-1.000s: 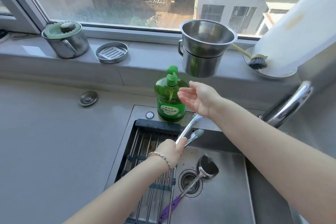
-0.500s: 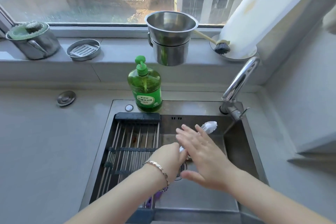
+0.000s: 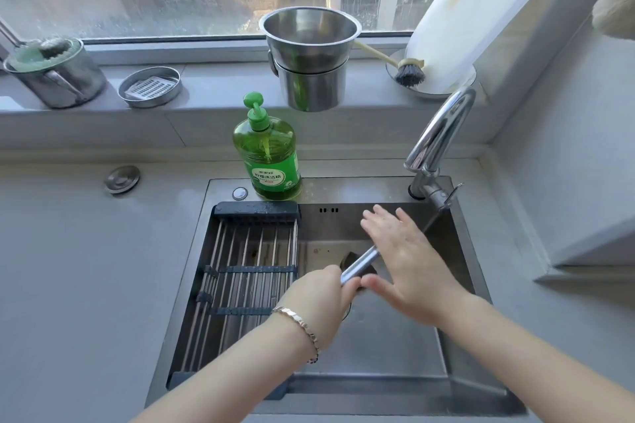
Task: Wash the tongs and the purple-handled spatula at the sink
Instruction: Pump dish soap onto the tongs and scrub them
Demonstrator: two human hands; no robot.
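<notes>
- Gripping the silver metal tongs [image 3: 360,263] by their near end, the left hand [image 3: 319,295] holds them over the steel sink [image 3: 378,347]; the right hand [image 3: 405,261] lies flat across them, fingers straight.
- Rub the full length, turning both arms.
- Beneath them lies the black-headed spatula [image 3: 349,257], purple handle hidden.
- At nine o'clock a dark slatted rack [image 3: 247,268], at eleven a green soap bottle [image 3: 264,154], at one a chrome tap [image 3: 436,141]; none obstructs.

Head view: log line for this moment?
left hand: grips tongs | right hand: open, flat over tongs | spatula: in sink, under tongs
</notes>
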